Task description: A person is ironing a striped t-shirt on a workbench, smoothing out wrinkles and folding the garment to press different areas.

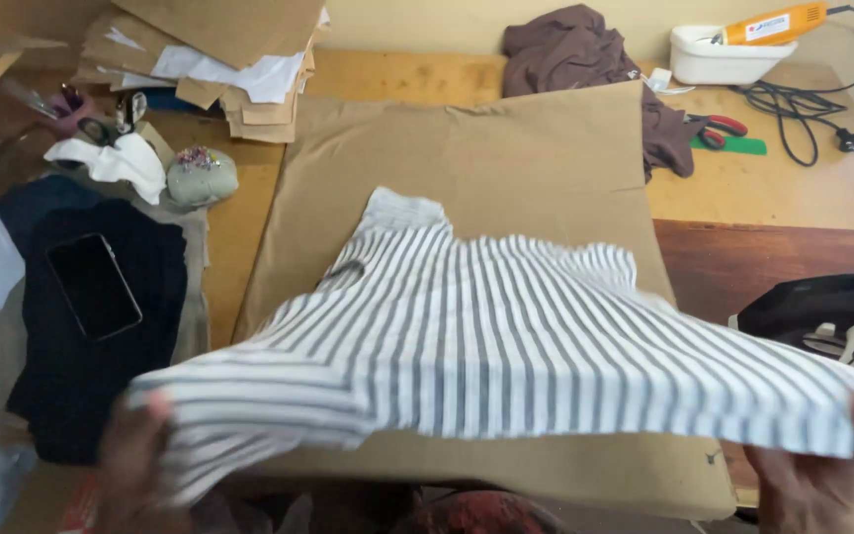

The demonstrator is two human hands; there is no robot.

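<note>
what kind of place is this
Likely a tailoring or sewing workshop: a pincushion, stacked cardboard patterns, scissors and an iron surround the striped fabric that both hands hold.

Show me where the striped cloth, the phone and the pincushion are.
striped cloth (486,336), head view, middle of the spread fabric
phone (94,285), head view, centre of its dark screen
pincushion (202,176), head view, its rounded top

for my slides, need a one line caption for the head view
Left hand and right hand hold a striped cloth stretched over a brown padded board.
</note>
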